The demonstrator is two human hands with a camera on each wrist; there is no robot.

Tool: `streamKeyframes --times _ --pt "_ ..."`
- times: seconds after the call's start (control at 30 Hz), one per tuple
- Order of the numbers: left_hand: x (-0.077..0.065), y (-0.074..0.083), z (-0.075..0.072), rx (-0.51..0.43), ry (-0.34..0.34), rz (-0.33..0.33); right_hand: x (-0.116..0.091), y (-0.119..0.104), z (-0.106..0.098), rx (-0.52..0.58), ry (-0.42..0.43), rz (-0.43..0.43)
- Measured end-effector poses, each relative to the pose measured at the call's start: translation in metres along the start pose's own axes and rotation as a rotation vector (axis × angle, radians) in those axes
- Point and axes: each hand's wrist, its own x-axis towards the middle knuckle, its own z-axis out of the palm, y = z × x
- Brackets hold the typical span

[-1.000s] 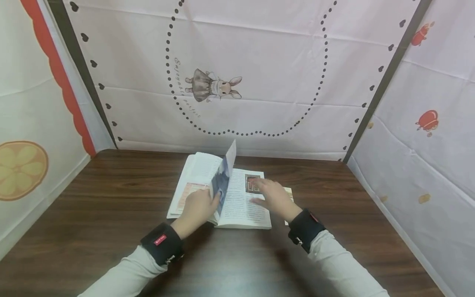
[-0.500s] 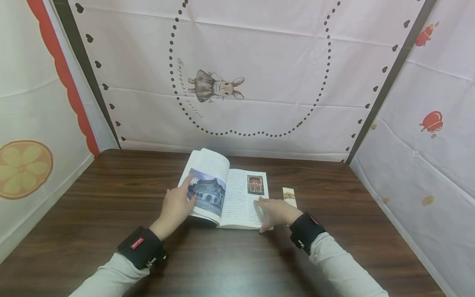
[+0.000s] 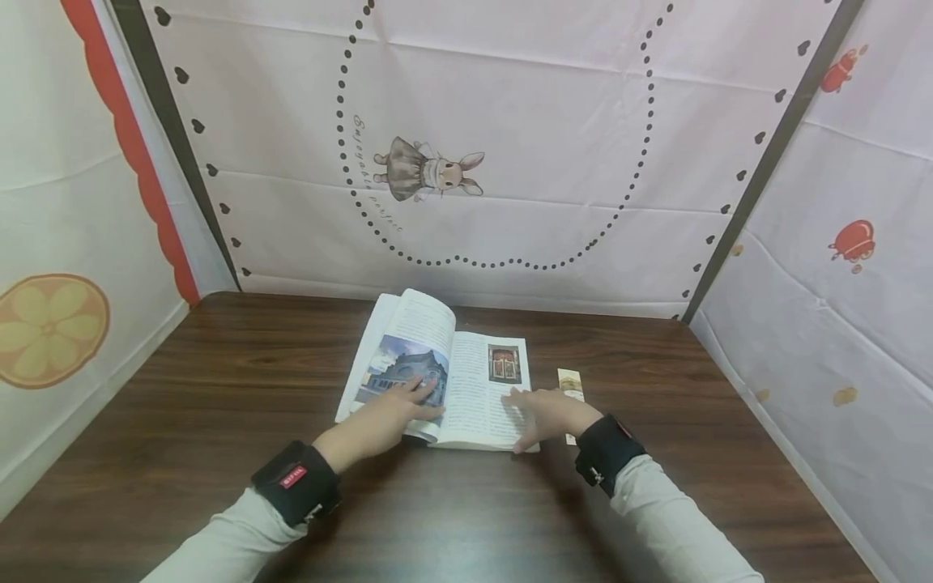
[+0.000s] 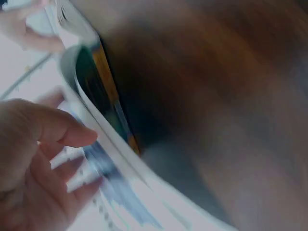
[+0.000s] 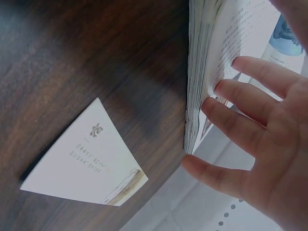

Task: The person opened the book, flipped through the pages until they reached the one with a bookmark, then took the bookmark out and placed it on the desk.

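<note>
An open book (image 3: 474, 413) lies on the wooden table, with a photo of a building (image 3: 397, 368) on its left page and a smaller picture (image 3: 504, 363) on the right one. My left hand (image 3: 386, 421) rests with spread fingers on the left page's photo near the spine. In the left wrist view, blurred, its thumb (image 4: 72, 132) is by the lower edge of the pages. My right hand (image 3: 550, 413) touches the right page near its outer lower corner; the right wrist view shows its fingers (image 5: 240, 130) spread along the page edge, gripping nothing.
A pale printed card (image 3: 570, 382) lies on the table just right of the book, partly behind my right hand in the head view. White printed cloth walls (image 3: 510, 162) enclose the table's back and sides.
A raised leaf in my left hand has gone over to the left and lies down. The left hand then moved right across the photo; my right hand came down onto the right page's edge.
</note>
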Motion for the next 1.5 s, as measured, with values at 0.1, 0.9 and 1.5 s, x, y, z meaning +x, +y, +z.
streamKeyframes --times 0.1,0.9,1.5 --pt "0.004 0.008 0.000 -0.016 -0.049 -0.026 -0.001 0.000 -0.001 0.016 -0.001 -0.006" --pt "0.028 0.034 0.011 0.008 0.074 -0.245 -0.003 0.001 -0.003 -0.138 0.552 -0.257" --pt "0.036 0.043 0.021 0.215 0.144 -0.207 -0.008 -0.018 -0.013 -0.052 0.894 -0.345"
